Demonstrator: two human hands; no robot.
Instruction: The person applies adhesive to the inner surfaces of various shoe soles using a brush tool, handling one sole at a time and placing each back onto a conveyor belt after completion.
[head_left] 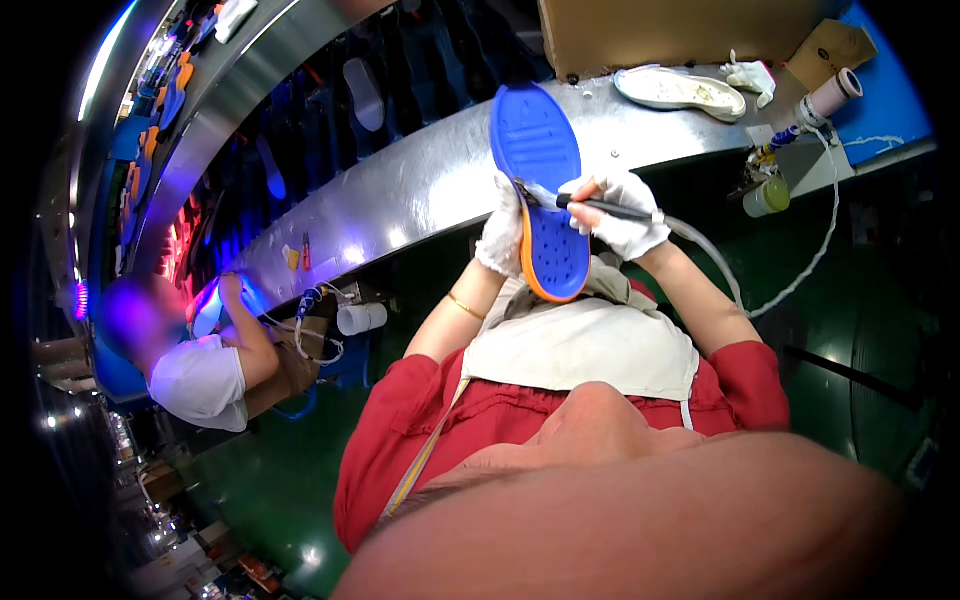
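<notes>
A blue shoe sole [560, 252] with an orange side edge stands lengthwise in front of me, its ridged upper end over the metal counter. My left hand [502, 230], in a white glove with bare fingertips, is closed on the sole's left edge near its middle. In my right hand [625, 215], gloved the same way, is a black-handled brush [612, 208] with a clear hose running from its back end. The brush's pale tip lies against the sole's middle, close to my left fingers.
Along the metal counter [420, 200] lie a white sole [680, 92] and a crumpled white glove [752, 78], beside a cardboard box [650, 40]. A yellowish jar [767, 198] hangs at the right. At left, another person [205, 375] handles a sole under violet light.
</notes>
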